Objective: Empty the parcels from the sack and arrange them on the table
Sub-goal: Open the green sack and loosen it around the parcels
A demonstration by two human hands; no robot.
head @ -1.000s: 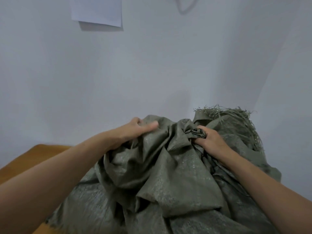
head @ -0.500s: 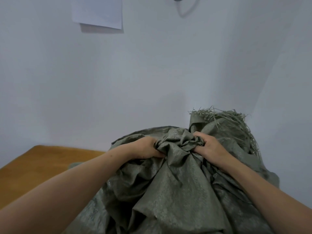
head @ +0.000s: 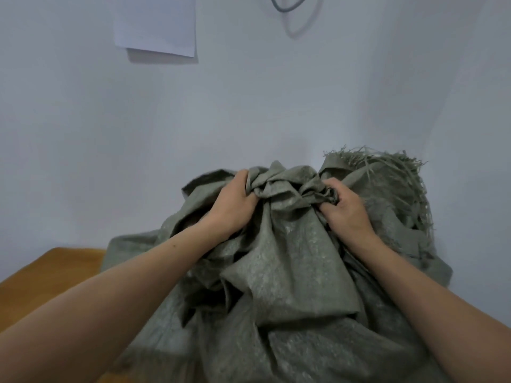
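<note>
Head view: everything below is taken from the one wide-angle picture looking forward and down.
Sack [head: 290, 272]: a grey-green woven sack is seen heaped on the table, filling the lower middle and right of the picture; its cloth is crumpled into deep folds.
Sack top: the cloth is gathered into a bunched knot between the two hands, at the highest part of the heap.
Frayed edge [head: 392, 172]: loose threads are seen along the raw edge of the sack, behind and to the right of the right hand.
Parcels: none can be seen; what is inside the sack is hidden by the cloth.
Left hand [head: 235, 205]: it is closed around the left side of the bunched cloth, fingers curled into the folds, forearm bare.
Right hand [head: 347, 211]: it is clenched on the right side of the same bunch, with cloth pinched in the fist, forearm bare.
Table [head: 47, 277]: a brown wooden top is shown at the lower left, with the sack resting on it.
Wall [head: 110, 147]: a pale wall is seen behind the sack.
Paper [head: 156, 23]: a white sheet is fixed to the wall at the upper left.
Cable [head: 289, 8]: a grey loop is seen hanging on the wall at the top, with its shadow beside it.
</note>
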